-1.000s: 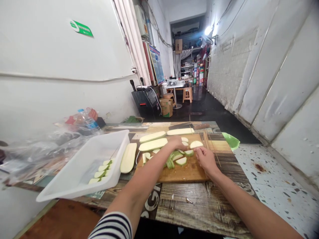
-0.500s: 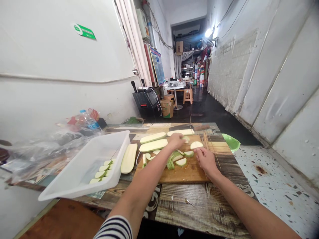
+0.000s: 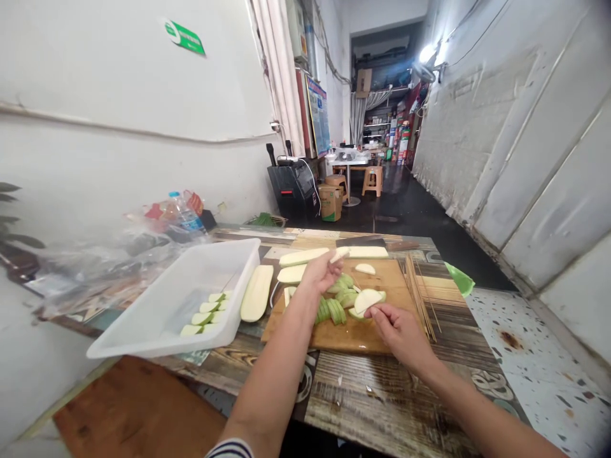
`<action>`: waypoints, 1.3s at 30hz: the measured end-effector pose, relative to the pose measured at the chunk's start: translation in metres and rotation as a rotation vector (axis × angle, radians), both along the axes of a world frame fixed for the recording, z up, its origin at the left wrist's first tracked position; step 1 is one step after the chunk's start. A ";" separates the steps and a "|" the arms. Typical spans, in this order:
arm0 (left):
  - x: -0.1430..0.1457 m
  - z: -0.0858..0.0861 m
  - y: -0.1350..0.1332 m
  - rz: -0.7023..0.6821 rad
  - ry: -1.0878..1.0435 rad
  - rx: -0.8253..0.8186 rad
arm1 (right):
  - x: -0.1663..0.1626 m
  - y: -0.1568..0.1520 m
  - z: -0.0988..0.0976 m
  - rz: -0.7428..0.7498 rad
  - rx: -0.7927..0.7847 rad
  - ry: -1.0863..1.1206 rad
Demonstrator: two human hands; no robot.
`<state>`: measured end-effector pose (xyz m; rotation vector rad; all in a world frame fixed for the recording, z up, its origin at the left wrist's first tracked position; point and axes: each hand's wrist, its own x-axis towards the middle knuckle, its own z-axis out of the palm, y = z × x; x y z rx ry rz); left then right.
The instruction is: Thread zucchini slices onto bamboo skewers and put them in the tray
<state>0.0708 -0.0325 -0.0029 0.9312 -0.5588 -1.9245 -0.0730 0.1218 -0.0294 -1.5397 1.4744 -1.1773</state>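
Observation:
A pale half-round zucchini slice (image 3: 368, 300) is pinched between the thumb and fingers of my right hand (image 3: 398, 331), low over the cutting board (image 3: 372, 343). Whether a skewer is in that hand too, I cannot tell. Raised above the board's left side, my left hand (image 3: 323, 272) has a thin zucchini piece (image 3: 340, 254) at its fingertips. Cut green-skinned slices (image 3: 331, 310) lie heaped on the wood between both hands. One loose slice (image 3: 365, 269) rests farther back. Long zucchini halves (image 3: 303, 256) lie behind, partly covered by my left hand.
A white plastic tub (image 3: 143, 337) with rows of slices (image 3: 205, 315) stands at the left, a zucchini half (image 3: 258, 294) beside it. Bamboo skewers (image 3: 420, 299) lie along the board's right edge. Behind is a knife (image 3: 363, 242). Plastic bags and a bottle (image 3: 188, 216) sit far left.
My left hand has drawn back and turned, now with a thin piece at its fingertips. My right hand has brought its slice nearer the heap. The view has shifted slightly.

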 end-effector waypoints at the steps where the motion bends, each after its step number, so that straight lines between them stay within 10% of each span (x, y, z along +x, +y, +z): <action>1: 0.000 0.000 0.000 0.026 -0.001 0.022 | 0.000 0.000 -0.001 0.003 0.016 -0.017; 39: 0.000 -0.002 0.004 0.140 -0.075 -0.091 | 0.003 0.004 0.007 0.023 0.239 -0.207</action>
